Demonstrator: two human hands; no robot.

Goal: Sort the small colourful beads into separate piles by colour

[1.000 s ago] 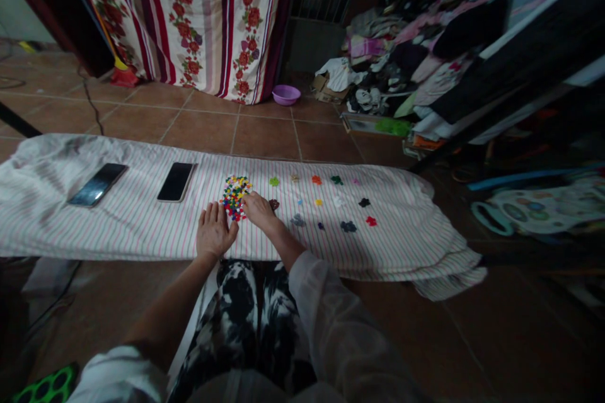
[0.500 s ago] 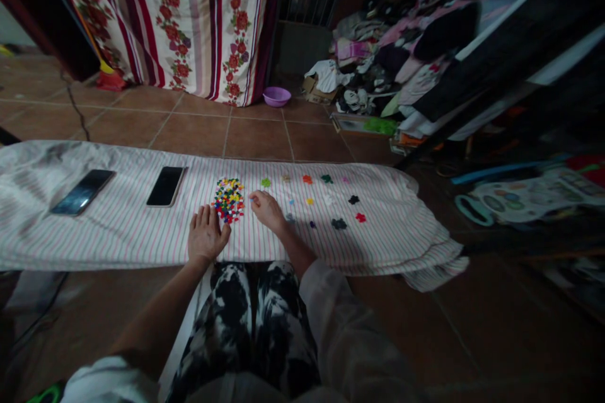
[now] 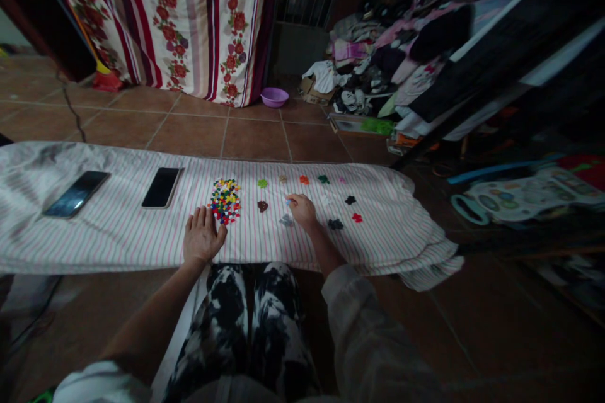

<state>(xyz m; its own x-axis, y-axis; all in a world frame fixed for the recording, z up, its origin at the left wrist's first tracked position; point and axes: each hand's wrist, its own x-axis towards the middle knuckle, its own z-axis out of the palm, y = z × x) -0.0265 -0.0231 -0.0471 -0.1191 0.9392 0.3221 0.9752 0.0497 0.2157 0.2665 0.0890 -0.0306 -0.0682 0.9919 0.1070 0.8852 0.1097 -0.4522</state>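
My left hand (image 3: pixel 203 238) lies flat on the striped cloth (image 3: pixel 142 233), fingers spread, beside a mixed heap of small coloured pieces (image 3: pixel 225 201). To the right, my right hand (image 3: pixel 304 210) is closed in a pinch low over the cloth. A small light-blue piece (image 3: pixel 288 201) shows at its fingertips; its exact kind is too small to make out. Around this hand lie little single-colour groups: lime green (image 3: pixel 262 183), brown (image 3: pixel 263 206), grey (image 3: pixel 286 220), orange (image 3: pixel 304 180), dark green (image 3: pixel 323 179), black (image 3: pixel 350 199), dark grey (image 3: pixel 335 224) and red (image 3: pixel 357 218). The hand hides part of the middle row.
Two phones lie on the cloth's left side, a dark phone (image 3: pixel 78 194) and a pale-edged phone (image 3: pixel 161 187). Beyond, on the tiled floor, are a purple basin (image 3: pixel 275 97), a red broom (image 3: pixel 108 80) and a heap of clothes (image 3: pixel 378 56). A floral curtain (image 3: pixel 198 25) hangs behind.
My right hand has moved right, from beside the mixed heap to the light-blue spot, and now covers the yellow group. The brown group it hid is visible. My left hand stays by the heap.
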